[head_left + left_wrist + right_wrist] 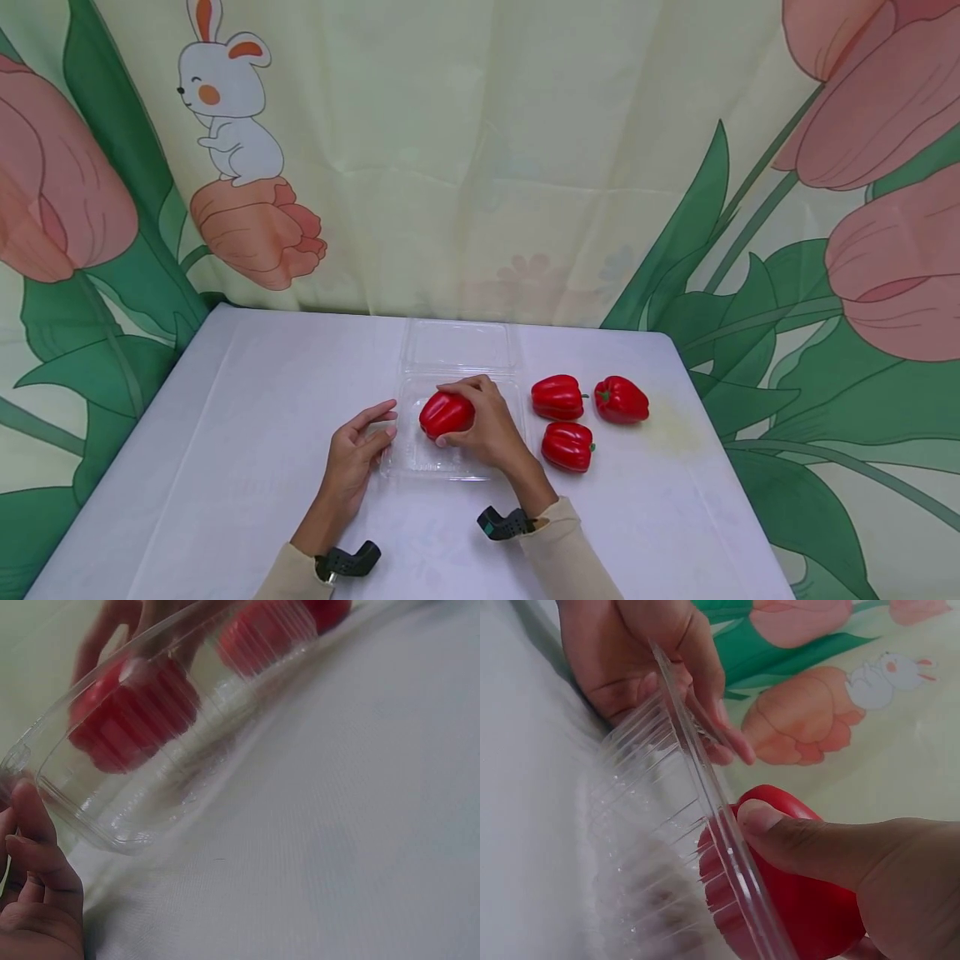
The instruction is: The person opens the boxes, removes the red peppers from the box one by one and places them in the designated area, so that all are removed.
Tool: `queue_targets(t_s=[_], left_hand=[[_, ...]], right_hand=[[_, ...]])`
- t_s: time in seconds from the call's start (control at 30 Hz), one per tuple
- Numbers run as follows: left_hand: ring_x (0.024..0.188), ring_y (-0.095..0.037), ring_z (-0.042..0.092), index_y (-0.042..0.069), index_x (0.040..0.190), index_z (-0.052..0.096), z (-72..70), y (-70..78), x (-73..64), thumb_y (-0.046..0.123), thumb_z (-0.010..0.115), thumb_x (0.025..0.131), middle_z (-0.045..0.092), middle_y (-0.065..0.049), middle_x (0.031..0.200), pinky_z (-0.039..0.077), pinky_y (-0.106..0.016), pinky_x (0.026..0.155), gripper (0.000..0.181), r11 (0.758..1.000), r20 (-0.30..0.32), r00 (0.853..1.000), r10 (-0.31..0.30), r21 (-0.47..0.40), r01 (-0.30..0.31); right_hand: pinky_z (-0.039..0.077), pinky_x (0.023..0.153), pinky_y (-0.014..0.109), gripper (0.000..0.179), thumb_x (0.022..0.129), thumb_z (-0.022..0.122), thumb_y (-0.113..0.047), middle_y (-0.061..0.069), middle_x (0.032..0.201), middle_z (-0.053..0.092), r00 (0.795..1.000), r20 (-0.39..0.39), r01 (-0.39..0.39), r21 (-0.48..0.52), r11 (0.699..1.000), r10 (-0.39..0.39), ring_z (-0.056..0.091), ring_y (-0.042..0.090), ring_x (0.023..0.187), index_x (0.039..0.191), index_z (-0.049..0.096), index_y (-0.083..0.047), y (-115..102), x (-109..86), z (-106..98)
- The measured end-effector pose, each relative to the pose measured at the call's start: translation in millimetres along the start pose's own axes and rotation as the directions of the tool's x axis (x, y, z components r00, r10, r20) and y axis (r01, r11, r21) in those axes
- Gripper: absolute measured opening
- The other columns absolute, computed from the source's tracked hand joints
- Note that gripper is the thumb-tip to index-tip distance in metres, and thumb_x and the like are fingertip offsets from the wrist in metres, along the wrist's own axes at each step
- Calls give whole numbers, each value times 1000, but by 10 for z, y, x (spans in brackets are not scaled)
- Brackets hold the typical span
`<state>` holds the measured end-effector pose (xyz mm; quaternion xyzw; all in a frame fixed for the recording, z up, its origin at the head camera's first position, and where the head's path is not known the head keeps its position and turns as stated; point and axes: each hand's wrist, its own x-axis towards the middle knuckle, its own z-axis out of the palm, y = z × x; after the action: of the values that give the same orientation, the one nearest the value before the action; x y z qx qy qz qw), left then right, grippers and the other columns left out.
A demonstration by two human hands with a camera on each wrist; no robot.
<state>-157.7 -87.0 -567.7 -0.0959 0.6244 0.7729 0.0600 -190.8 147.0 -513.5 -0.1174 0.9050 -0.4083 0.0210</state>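
Note:
A clear plastic clamshell container (412, 464) stands on the white-covered table, its lid (461, 343) folded back toward the wall. My right hand (483, 421) grips a red bell pepper (446, 415) between thumb and fingers, inside the container's base. In the right wrist view the thumb presses on the pepper (810, 900), which shows partly through the ribbed wall. At the container's left side, my left hand (356, 454) holds the rim. The left wrist view shows its fingertips (34, 814) right at the rim, with several fingers bent.
Right of the container lie three more red bell peppers: one at the back (558, 397), one farther right (621, 400) and one nearer the front (567, 447). A curtain (480, 167) printed with tulips and a rabbit hangs behind the table (247, 433).

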Motion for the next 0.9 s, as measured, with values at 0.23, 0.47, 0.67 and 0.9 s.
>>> queue_targets(t_s=[0.23, 0.47, 0.67, 0.9], left_hand=[[77, -12, 61, 17, 144, 65, -9, 4, -7, 15, 76, 100, 65, -9, 137, 54, -15, 71, 46, 1000, 3, 1000, 10, 5, -10], [74, -11, 61, 16, 144, 65, -18, -5, 2, 13, 74, 100, 65, -10, 137, 54, -15, 70, 45, 1000, 10, 1000, 17, -3, -17], [75, -12, 61, 18, 144, 65, -23, -3, 1, 15, 75, 100, 65, -9, 137, 54, -16, 70, 45, 1000, 8, 1000, 10, -1, -10], [74, -11, 60, 16, 143, 66, -25, 3, 2, 13, 74, 101, 65, -11, 138, 53, -16, 68, 43, 1000, 10, 1000, 9, -3, -9]], right_hand=[[63, 94, 45, 82, 72, 99, -20, 1, 142, 56, 1000, -10, -14, -1, 1000, 14, 53, 27, 135, 145, 64, -32, -39, -55, -62], [63, 94, 46, 82, 71, 99, -19, 2, 142, 56, 1000, -16, -22, 5, 1000, 22, 53, 28, 135, 144, 64, -32, -59, -91, -106], [63, 94, 47, 82, 72, 99, -17, 3, 142, 56, 999, -29, -19, 6, 1000, 19, 53, 29, 136, 145, 64, -30, -76, -117, -139], [63, 93, 49, 82, 71, 99, -15, 5, 141, 56, 999, -49, -18, 15, 1000, 19, 53, 30, 136, 144, 65, -29, -100, -149, -178]])
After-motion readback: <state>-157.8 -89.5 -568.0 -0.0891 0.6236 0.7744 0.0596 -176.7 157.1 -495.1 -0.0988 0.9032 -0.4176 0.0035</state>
